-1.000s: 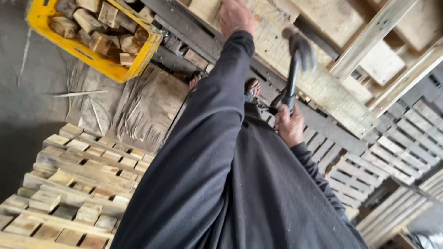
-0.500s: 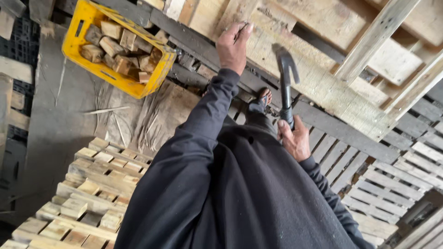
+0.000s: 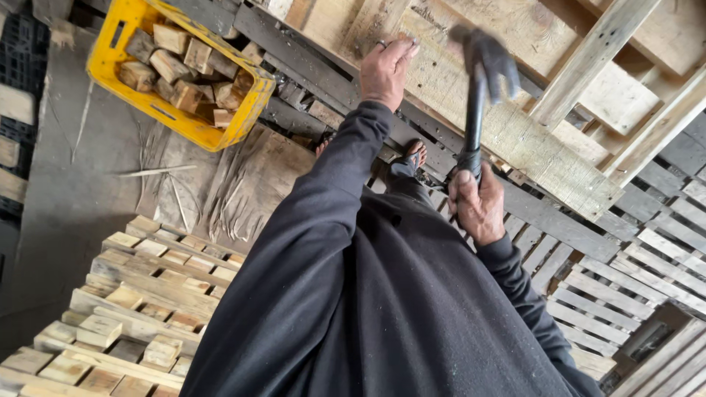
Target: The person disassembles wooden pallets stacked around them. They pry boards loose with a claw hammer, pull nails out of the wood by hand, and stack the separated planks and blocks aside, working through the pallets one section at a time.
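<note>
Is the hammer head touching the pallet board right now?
Cannot tell. In the head view the hammer head is motion-blurred in front of the pallet board, in the right hand; no gap or contact shows.

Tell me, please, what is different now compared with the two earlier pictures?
The right hand has kept its grip on the hammer, and the hammer head has risen in the picture, now blurred above the pallet board. The left hand still presses on the same board. The view has shifted, so the yellow crate of wood blocks sits nearer the top left corner. Nothing was picked up or let go.
</note>
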